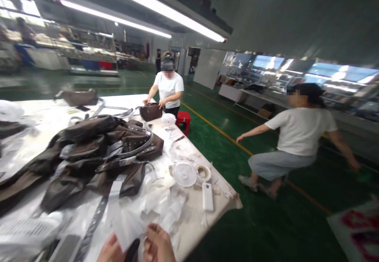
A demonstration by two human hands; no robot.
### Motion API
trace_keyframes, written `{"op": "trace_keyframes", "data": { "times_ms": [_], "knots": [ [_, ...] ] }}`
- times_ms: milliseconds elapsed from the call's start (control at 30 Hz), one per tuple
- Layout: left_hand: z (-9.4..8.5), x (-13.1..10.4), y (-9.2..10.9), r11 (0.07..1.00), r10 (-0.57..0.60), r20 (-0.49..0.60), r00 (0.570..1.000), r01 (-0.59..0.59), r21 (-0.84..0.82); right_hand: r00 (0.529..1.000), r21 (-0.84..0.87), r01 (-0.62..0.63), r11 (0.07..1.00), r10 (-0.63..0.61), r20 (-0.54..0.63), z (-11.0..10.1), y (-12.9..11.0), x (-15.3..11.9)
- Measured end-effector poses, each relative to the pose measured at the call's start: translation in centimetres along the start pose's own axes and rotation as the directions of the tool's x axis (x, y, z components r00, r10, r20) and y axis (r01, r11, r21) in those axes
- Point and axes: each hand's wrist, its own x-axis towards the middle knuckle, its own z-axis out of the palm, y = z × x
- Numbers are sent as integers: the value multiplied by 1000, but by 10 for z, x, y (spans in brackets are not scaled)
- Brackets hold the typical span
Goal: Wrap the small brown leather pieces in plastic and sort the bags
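Down at the bottom edge we have both hands close together over the counter (195, 230). Our left hand (110, 250) and right hand (158, 244) pinch a sheet of thin white tissue paper (130, 224) between them; left fingers (114, 240) are under its lower left edge, right fingers (154, 230) curled on its lower right edge, thumb on top. So both sets of fingers are clenched on the paper, w/ a dark object just between the hands that's too blurred to name.

Just beyond the fingertips more crumpled white paper spreads across the counter. Farther out & to the left of the fingers lies a big heap of dark brown leather bags (89, 155) w/ grey straps (133, 151) draped across it. Ahead & right of the right fingers: a small white fan (184, 174) lying flat, a roll of tape (203, 172) touching beside it, and a white power bank (207, 196) nearer the counter's edge.

At the far end of the counter a person in a white T-shirt (168, 88) has both hands on a brown bag (150, 112); a red stool (183, 120) stands beside them. Well right of our fingers, on the green floor (237, 222), another person in white top & grey trousers (296, 139) crouches w/ arms spread.
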Motion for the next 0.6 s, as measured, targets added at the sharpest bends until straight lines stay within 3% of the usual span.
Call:
{"op": "trace_keyframes", "data": {
  "times_ms": [133,300,600],
  "knots": [
    [8,-10,1,981,-5,-132,991,-20,-192,997,-19,-29,999,31,72,10,-13,-25],
    [3,-9,0,963,23,-94,995,-48,-265,989,-43,-101,994,105,104,8,-19,-24],
    [-30,-21,-2,944,-227,6,974,222,-246,967,-310,-91,946,159,201,-6,-17,-29]
  ]
}}
